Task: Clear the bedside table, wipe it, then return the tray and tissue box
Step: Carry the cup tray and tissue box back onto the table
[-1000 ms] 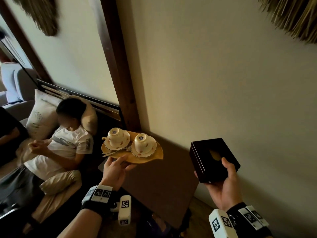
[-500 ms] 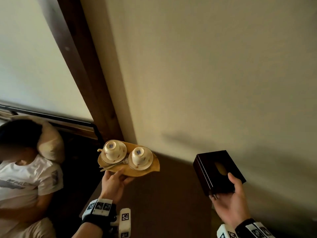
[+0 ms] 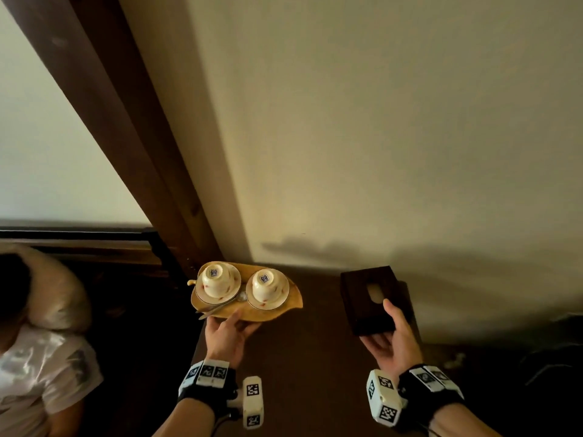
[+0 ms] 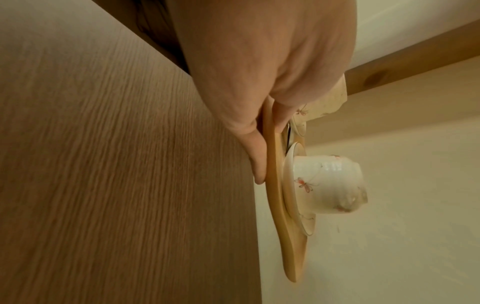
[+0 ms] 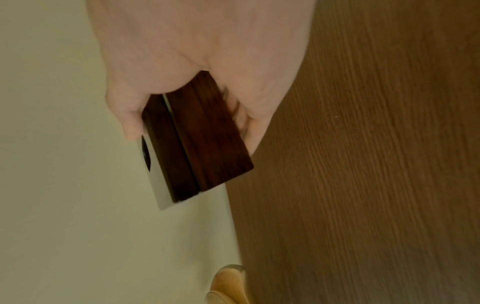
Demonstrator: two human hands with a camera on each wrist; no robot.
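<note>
While the left hand (image 3: 227,335) pinches the near rim of one leaf-shaped tray (image 3: 277,310) over the bedside table (image 3: 315,357), the right hand (image 3: 389,339) grips one dark tissue box (image 3: 372,298) above the table's right side. Farther back on the tray sit two upturned cups (image 3: 215,276) on two saucers (image 3: 269,301), one spoon (image 3: 220,307) between them.

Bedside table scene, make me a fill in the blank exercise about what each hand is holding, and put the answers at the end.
1. The left hand holds the wooden tray, which carries ____ teacups.
2. Both teacups sit ____ on their saucers.
3. The right hand grips the dark ____.
4. The oval opening is in the box's ____ face.

Answers: two; upside down; tissue box; top
</note>
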